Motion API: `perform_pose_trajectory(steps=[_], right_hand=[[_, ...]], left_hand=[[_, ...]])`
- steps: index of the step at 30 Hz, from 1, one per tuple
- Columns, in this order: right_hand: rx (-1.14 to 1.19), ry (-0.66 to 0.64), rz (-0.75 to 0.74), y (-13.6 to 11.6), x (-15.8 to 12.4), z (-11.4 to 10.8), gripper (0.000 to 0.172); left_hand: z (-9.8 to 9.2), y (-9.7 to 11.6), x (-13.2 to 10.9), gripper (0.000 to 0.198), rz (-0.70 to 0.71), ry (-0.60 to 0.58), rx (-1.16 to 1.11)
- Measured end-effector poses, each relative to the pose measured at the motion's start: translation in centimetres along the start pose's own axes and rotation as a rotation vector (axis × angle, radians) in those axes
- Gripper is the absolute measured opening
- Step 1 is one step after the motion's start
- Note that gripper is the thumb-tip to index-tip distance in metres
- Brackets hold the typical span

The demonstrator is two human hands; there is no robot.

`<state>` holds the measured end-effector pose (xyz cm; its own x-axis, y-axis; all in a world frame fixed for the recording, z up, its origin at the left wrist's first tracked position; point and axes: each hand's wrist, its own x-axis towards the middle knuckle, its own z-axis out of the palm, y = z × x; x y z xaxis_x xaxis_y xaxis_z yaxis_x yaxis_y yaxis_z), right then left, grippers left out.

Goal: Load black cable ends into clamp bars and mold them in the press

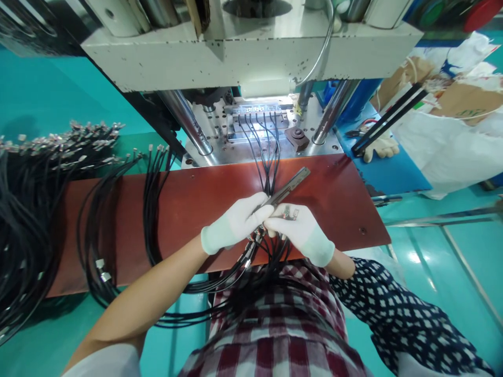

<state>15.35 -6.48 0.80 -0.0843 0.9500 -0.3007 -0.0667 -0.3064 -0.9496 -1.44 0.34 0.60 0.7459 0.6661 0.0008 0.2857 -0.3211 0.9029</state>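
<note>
Both my hands wear white gloves with pale green cuffs and meet over the reddish-brown board. My left hand [245, 217] is closed on a flat, slotted metal bar [293, 184], which points up and right toward the press. Close against it, my right hand [298, 228] is closed around black cables [271, 256] with small metal connectors; its fingertips are partly hidden. More cables hang from between the hands across my lap. Beyond the hands, several black cables [267, 157] run into the lit metal mould [257, 123] in the press.
The press's upper plate [251, 65] overhangs the mould between steel columns [188, 123]. Cable bundles [153, 209] lie across the brown board [334, 209] at left, beside a large cable heap [23, 225]. On the blue surface [401, 170] at right rest a glove [381, 146] and pliers [363, 128].
</note>
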Motion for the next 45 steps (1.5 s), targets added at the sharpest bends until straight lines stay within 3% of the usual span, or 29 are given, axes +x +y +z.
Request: perform_pose_trajectory(steps=[4, 10, 14, 22, 26, 31, 36, 42, 45], right_hand=[[-0.014, -0.01, -0.007, 0.1, 0.1, -0.2, 0.011], [0.012, 0.012, -0.018, 0.9, 0.4, -0.3, 0.015], [0.138, 0.087, 0.013, 1.3, -0.3, -1.1, 0.023], [0.473, -0.073, 0.017, 3.2, -0.9, -2.4, 0.037], [0.298, -0.007, 0.02, 1.8, 0.1, -1.9, 0.026], [0.0, 0.109, -0.129, -0.2, 1.0, -1.0, 0.019], [-0.055, 0.084, -0.105, -0.3, 0.9, -1.0, 0.016], [-0.08, 0.075, -0.153, 0.3, 1.0, -1.2, 0.01], [-0.067, 0.079, -0.144, 0.7, 1.2, -1.2, 0.011]], left_hand=[[0.2, -0.1, 0.1, 0.034, -0.011, -0.063, -0.141], [0.1, 0.1, 0.1, 0.035, -0.034, -0.018, -0.092], [-0.2, 0.3, -0.1, 0.038, -0.084, 0.008, -0.215], [-0.6, 0.0, -0.2, 0.04, -0.188, -0.032, -0.482], [-0.6, 0.0, -0.1, 0.038, -0.156, -0.061, -0.506], [-0.5, 0.1, -0.1, 0.038, -0.13, -0.082, -0.507], [-0.6, 0.3, -0.1, 0.04, -0.108, -0.088, -0.377], [-0.4, 0.4, -0.1, 0.034, 0.013, 0.019, 0.132], [-0.3, 0.1, 0.0, 0.034, 0.007, 0.019, 0.194]])
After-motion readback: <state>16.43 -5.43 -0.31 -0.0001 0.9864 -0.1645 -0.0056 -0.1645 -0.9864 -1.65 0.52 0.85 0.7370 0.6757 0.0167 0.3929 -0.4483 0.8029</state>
